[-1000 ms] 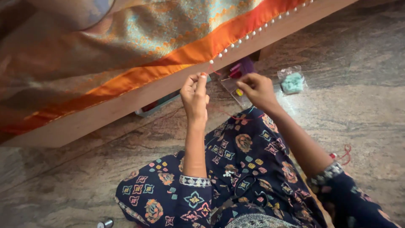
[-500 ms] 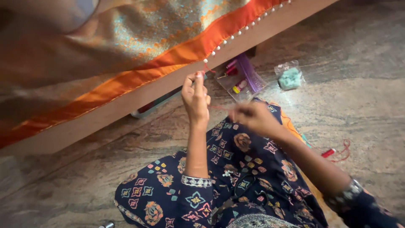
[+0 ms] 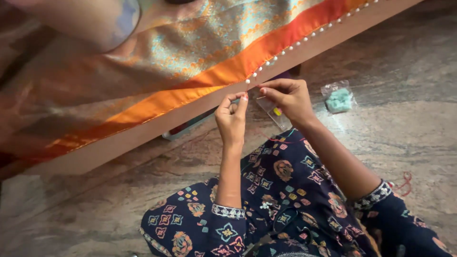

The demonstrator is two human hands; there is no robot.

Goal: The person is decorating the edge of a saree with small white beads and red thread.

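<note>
Both hands pinch at the orange cloth edge (image 3: 190, 93) – left hand (image 3: 232, 116) steadying, right hand (image 3: 285, 97) closed narrow beside the white beads (image 3: 304, 39).

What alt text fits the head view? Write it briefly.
Two hands, left hand and right hand, pinch close together at the white-beaded edge of an orange-bordered fabric. A small clear packet with something pale green lies on the stone floor.

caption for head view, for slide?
Both hands, left hand and right hand, pinched together at the beaded orange fabric border.
</note>
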